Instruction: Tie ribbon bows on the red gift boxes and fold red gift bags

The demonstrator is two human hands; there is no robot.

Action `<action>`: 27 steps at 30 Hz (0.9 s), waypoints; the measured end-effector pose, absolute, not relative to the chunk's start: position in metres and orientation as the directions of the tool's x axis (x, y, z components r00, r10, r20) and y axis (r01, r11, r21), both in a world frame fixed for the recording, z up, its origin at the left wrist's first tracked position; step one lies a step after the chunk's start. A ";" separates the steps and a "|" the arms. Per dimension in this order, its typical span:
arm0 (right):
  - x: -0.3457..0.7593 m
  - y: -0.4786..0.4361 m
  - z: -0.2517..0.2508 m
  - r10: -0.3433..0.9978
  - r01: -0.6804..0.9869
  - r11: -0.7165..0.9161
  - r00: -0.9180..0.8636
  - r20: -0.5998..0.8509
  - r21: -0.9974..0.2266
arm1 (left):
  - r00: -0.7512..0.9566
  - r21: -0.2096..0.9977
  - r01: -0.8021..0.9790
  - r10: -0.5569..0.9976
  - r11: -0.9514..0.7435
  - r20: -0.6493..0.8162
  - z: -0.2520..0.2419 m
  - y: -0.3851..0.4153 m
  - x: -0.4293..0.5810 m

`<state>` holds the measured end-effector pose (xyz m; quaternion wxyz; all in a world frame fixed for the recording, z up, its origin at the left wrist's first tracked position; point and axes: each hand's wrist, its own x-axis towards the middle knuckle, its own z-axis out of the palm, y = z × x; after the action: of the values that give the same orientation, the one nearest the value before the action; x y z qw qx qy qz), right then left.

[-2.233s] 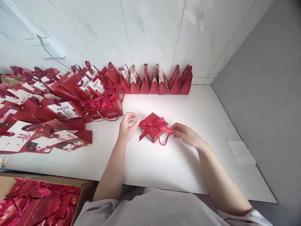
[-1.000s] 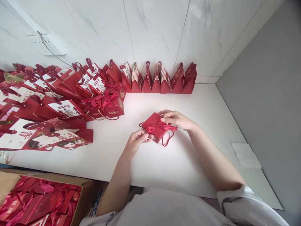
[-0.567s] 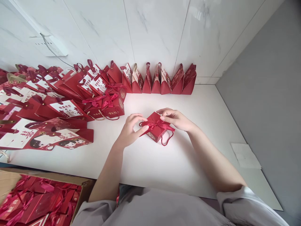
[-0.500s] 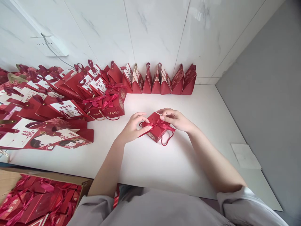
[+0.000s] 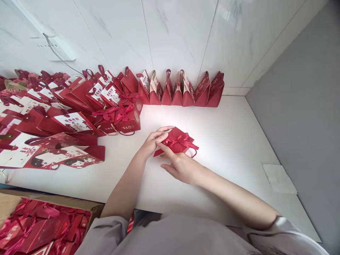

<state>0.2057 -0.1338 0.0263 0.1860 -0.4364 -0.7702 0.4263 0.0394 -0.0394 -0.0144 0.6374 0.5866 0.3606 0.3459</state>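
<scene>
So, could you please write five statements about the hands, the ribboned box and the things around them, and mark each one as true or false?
1. The left hand is at the left side of the ribboned box. True.
2. The right hand is on the far side of the ribboned box. False: the right hand is on the near side.
3. A red bow lies on top of the ribboned box. True.
4. The cardboard carton shows only white cards inside. False: the cardboard carton holds red boxes with ribbons.
5. The white table stands against a tiled wall. True.
</scene>
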 end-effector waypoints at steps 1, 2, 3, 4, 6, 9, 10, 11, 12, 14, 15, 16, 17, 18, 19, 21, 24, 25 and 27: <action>0.204 -0.133 0.024 0.830 0.517 0.238 -0.548 -0.104 -0.822 | 0.490 0.997 -0.022 0.870 0.074 -0.054 -0.016 -0.039 0.039; 0.203 -0.132 0.023 0.828 0.516 0.218 -0.548 -0.123 -0.828 | 0.485 0.997 -0.022 0.873 0.069 -0.050 -0.017 -0.038 0.039; 0.204 -0.132 0.022 0.824 0.514 0.196 -0.548 -0.144 -0.835 | 0.482 0.998 -0.018 0.875 0.060 -0.044 -0.019 -0.037 0.039; 0.206 -0.131 0.023 0.820 0.514 0.173 -0.548 -0.166 -0.840 | 0.481 0.999 -0.011 0.876 0.050 -0.039 -0.020 -0.037 0.039; 0.211 -0.130 0.026 0.811 0.527 0.143 -0.547 -0.205 -0.838 | 0.471 0.999 -0.001 0.881 0.037 -0.032 -0.022 -0.035 0.038; 0.223 -0.126 0.032 0.799 0.519 0.174 -0.571 -0.188 -0.837 | 0.440 1.000 -0.009 0.898 0.028 -0.021 -0.023 -0.035 0.039; 0.228 -0.124 0.034 0.792 0.508 0.197 -0.586 -0.169 -0.839 | 0.425 1.000 -0.013 0.905 0.019 -0.012 -0.023 -0.035 0.039; 0.233 -0.122 0.037 0.786 0.500 0.217 -0.599 -0.154 -0.839 | 0.408 1.000 -0.011 0.913 0.008 -0.003 -0.022 -0.035 0.038; 0.238 -0.119 0.038 0.782 0.499 0.228 -0.606 -0.148 -0.836 | 0.390 1.000 -0.002 0.921 -0.004 0.005 -0.022 -0.035 0.038; 0.249 -0.113 0.041 0.793 0.509 0.214 -0.589 -0.156 -0.834 | 0.364 1.000 0.025 0.932 -0.019 0.009 -0.022 -0.036 0.038; 0.253 -0.109 0.042 0.802 0.509 0.192 -0.574 -0.165 -0.839 | 0.357 0.999 0.032 0.934 -0.020 0.007 -0.022 -0.036 0.037; 0.258 -0.106 0.043 0.809 0.503 0.169 -0.562 -0.173 -0.847 | 0.352 0.999 0.033 0.936 -0.021 0.008 -0.022 -0.036 0.037; 0.262 -0.103 0.043 0.812 0.497 0.149 -0.556 -0.181 -0.855 | 0.348 0.999 0.029 0.937 -0.024 0.012 -0.022 -0.036 0.037; 0.266 -0.100 0.044 0.810 0.493 0.137 -0.555 -0.190 -0.859 | 0.345 0.999 0.026 0.938 -0.029 0.018 -0.022 -0.035 0.036; 0.269 -0.098 0.043 0.806 0.496 0.131 -0.557 -0.199 -0.859 | 0.342 0.999 0.030 0.939 -0.039 0.027 -0.022 -0.035 0.036; 0.274 -0.093 0.042 0.804 0.512 0.131 -0.556 -0.211 -0.849 | 0.335 0.996 0.061 0.941 -0.067 0.043 -0.022 -0.035 0.036; 0.278 -0.090 0.041 0.788 0.515 0.128 -0.572 -0.228 -0.848 | 0.336 0.987 0.129 0.940 -0.100 0.051 -0.020 -0.035 0.034; 0.280 -0.089 0.041 0.765 0.506 0.119 -0.595 -0.246 -0.854 | 0.345 0.983 0.152 0.937 -0.107 0.049 -0.019 -0.036 0.033; 0.284 -0.089 0.042 0.690 0.486 0.066 -0.653 -0.312 -0.872 | 0.374 0.973 0.195 0.926 -0.123 0.042 -0.014 -0.038 0.031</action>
<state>0.2842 -0.0891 0.0416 0.0930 -0.4061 -0.7241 0.5496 0.0308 -0.0377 -0.0143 0.5061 0.6565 0.4272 0.3611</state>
